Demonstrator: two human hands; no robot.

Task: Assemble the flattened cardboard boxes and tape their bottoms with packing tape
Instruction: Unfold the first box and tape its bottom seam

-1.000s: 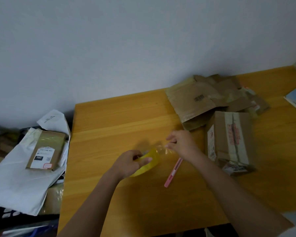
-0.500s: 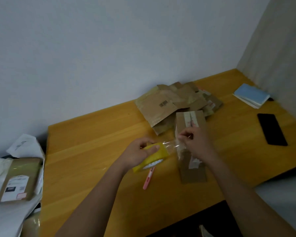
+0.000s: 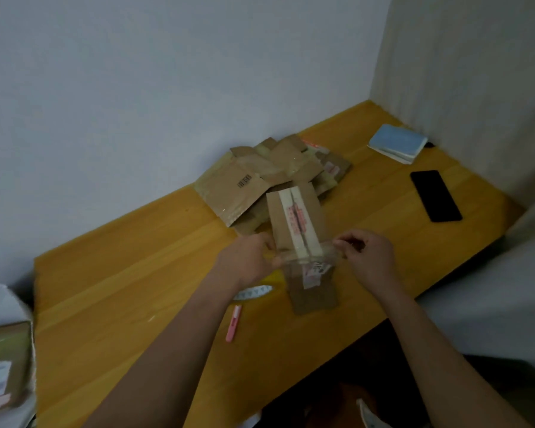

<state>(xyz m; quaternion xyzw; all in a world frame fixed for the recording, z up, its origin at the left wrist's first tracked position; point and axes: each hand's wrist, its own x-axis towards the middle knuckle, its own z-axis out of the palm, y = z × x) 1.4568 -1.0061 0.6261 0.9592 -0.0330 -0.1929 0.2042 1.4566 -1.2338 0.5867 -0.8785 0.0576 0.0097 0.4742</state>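
Now, a strip of clear tape is held stretched across the near end of an assembled box on a wooden table. Nearest the camera, a pink cutter lies on the table, left of the box's near face, and a white roll-shaped thing lies just beyond it. The tape roll is mostly hidden under the left hand, only a yellow patch showing; the fingers are curled around it. The right hand is seen with thumb and fingertips pinched on the free end of the strip, just right of the box.

A second ago the strip was being drawn out over bare table, with the box well to the right; half a second ago the hands had been brought to the box's left edge. The strip has since been carried over the top, so that it now spans the box crosswise, the hands on either side. It is judged that the taping step is under way, the strip being ready to be pressed down and cut; whether it already touches the cardboard cannot be told.

Beyond the box, against the wall, a pile of flattened boxes remains to be assembled. Farther right, a black phone and a blue booklet lie on the table.
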